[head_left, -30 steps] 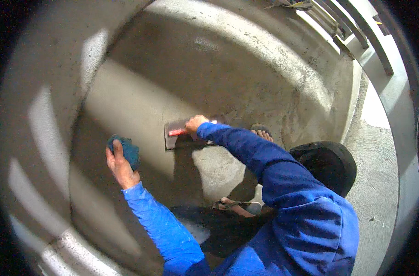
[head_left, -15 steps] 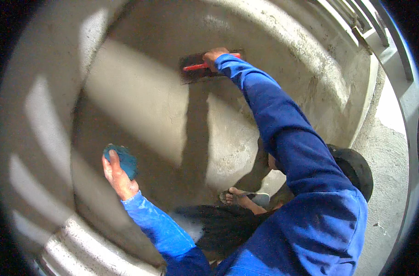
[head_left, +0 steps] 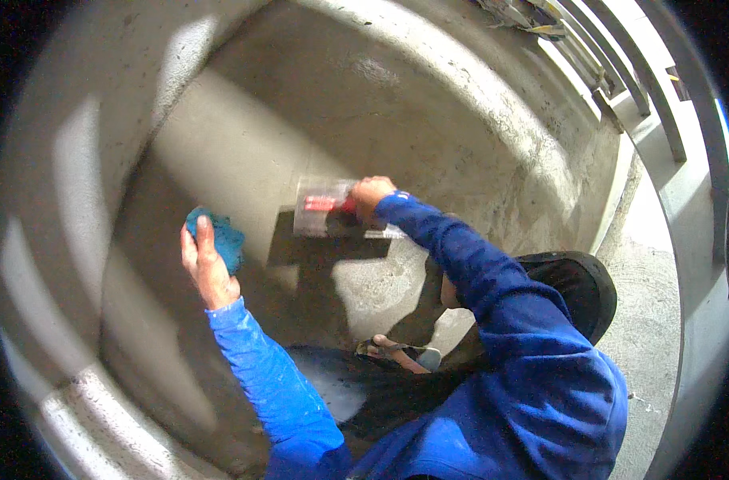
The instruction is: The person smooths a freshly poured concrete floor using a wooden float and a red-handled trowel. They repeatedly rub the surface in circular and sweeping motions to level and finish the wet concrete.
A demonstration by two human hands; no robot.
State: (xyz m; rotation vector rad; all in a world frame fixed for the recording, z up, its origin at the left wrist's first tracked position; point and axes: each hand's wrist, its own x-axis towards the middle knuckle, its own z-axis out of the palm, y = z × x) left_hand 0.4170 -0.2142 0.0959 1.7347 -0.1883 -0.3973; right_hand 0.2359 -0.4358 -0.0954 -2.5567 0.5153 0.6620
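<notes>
Grey cement surface (head_left: 236, 152) all round, striped with light and shadow — a dark seam (head_left: 144, 156) curves down the left, grey railing (head_left: 696, 216) edges the right. One trowel, one sponge. Right hand (head_left: 372, 196) is wrapped round the red handle of the trowel (head_left: 324, 206), which sits mid-view over the cement; handle's too blurred to read any marking. Left hand (head_left: 212, 268) grips a blue sponge (head_left: 227, 246), with a stretch of bare cement between the two — one sandalled foot (head_left: 392, 350) shows below.
</notes>
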